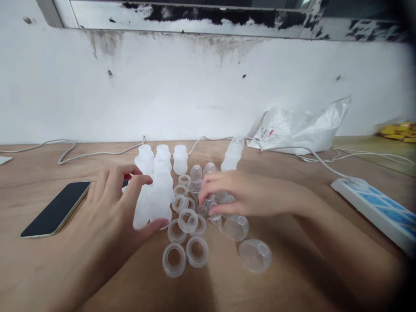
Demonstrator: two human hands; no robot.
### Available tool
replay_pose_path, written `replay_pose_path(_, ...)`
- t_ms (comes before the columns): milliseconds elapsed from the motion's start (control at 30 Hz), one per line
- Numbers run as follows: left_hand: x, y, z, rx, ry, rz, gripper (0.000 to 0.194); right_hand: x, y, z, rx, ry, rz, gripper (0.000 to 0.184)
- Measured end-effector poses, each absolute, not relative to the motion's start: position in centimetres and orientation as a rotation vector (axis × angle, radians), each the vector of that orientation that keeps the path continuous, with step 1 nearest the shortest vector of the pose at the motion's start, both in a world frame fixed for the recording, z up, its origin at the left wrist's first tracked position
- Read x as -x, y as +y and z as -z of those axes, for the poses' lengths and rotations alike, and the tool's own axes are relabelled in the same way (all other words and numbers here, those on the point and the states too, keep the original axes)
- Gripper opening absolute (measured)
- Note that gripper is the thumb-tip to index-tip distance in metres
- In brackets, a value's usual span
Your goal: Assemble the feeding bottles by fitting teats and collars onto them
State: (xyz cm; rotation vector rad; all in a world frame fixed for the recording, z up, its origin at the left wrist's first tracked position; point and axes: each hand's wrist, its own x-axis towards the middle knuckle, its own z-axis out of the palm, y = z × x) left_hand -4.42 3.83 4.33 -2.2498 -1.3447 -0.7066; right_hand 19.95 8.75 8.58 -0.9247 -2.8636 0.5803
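Observation:
My left hand (118, 208) is open beside a cluster of small frosted white bottles (161, 186), thumb and fingers spread around the near ones; whether it touches them I cannot tell. Over a pile of clear bottle nipples (196, 172), my right hand (240, 193) has its thumb and fingers closed around one nipple (212, 206), which is partly hidden by them. Several translucent collar rings (174, 260) lie between the hands. Two clear dome caps (255, 255) rest near my right wrist. Behind that hand stands a white bottle with a clear top (232, 154).
A phone (56, 210) lies at the left on the wooden table (130, 284). At the right is a power strip (380, 208) with a plugged-in cable. A white plastic bag (299, 128) and thin cables (97, 155) sit along the wall, with yellow items (399, 130) far right.

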Motion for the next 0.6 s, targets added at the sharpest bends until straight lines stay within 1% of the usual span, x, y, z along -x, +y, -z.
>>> replay_pose_path(100,4.0,3.6,-4.2,2.317,-1.331,0.704,0.033,-18.8,8.8,-7.2,0.952,-3.001,-0.513,0.011)
replay_pose_path(233,2.9,2.6,-3.6,2.462,-1.306,0.688,0.032,-17.4,9.0,-5.2,0.802,-3.073,-0.327,0.021)
replay_pose_path(267,2.8,2.5,-3.5,2.486,-1.308,0.688,0.032,-17.3,9.1,-4.9,0.770,-3.095,-0.294,0.021)
replay_pose_path(400,2.7,2.4,-3.2,2.516,-1.314,0.718,0.031,-17.2,9.4,-4.4,0.714,-3.107,-0.224,0.009)
replay_pose_path(467,2.6,2.5,-3.1,2.557,-1.277,0.726,0.031,-17.5,9.6,-4.7,0.652,-3.068,-0.293,0.011)
replay_pose_path(600,2.3,2.5,-2.9,2.691,-1.136,0.744,0.027,-17.9,9.8,-5.5,0.468,-2.977,-0.584,0.014)
